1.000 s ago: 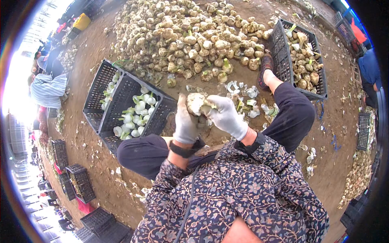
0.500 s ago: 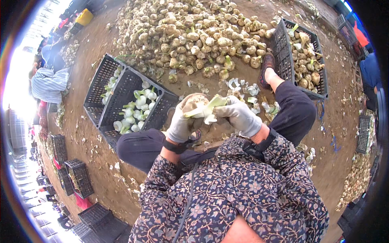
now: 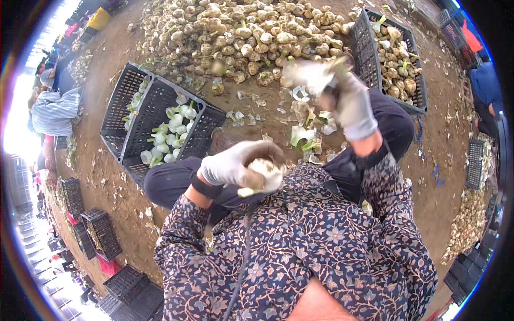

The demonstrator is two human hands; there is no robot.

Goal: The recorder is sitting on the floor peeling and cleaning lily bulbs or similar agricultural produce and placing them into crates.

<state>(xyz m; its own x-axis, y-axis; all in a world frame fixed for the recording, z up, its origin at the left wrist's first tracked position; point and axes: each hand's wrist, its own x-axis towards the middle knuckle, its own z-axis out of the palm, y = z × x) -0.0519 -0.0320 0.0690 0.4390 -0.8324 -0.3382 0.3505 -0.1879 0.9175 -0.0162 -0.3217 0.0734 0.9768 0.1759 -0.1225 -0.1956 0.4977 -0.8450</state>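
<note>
In front of my chest, my left hand [image 3: 241, 165], in a pale work glove, is closed around a whitish garlic bulb [image 3: 267, 174]. A short pale stem end pokes out below its thumb. My right hand [image 3: 350, 104], gloved too, is raised over my bent leg, its fingers smeared by motion. Blurred whitish and greenish-brown garlic skin [image 3: 338, 67] shows at those fingertips; whether they grip it is unclear. Peeled skins [image 3: 303, 135] lie on the ground below the right hand. To the left, a black crate [image 3: 176, 93] contains clean white garlic bulbs [image 3: 174, 125] with green stems.
A large heap of unpeeled garlic [image 3: 241, 37] spreads ahead. At the far right stands a black crate [image 3: 364, 64] of brownish bulbs. More crates [image 3: 101, 235] line the left side. A person in a striped top [image 3: 56, 112] is at the far left, another in blue [image 3: 487, 88] far right.
My hands have parted. The right swung up and forward, away from the bulb; the left came down toward my body with the bulb. The leafy skin is off the bulb.
</note>
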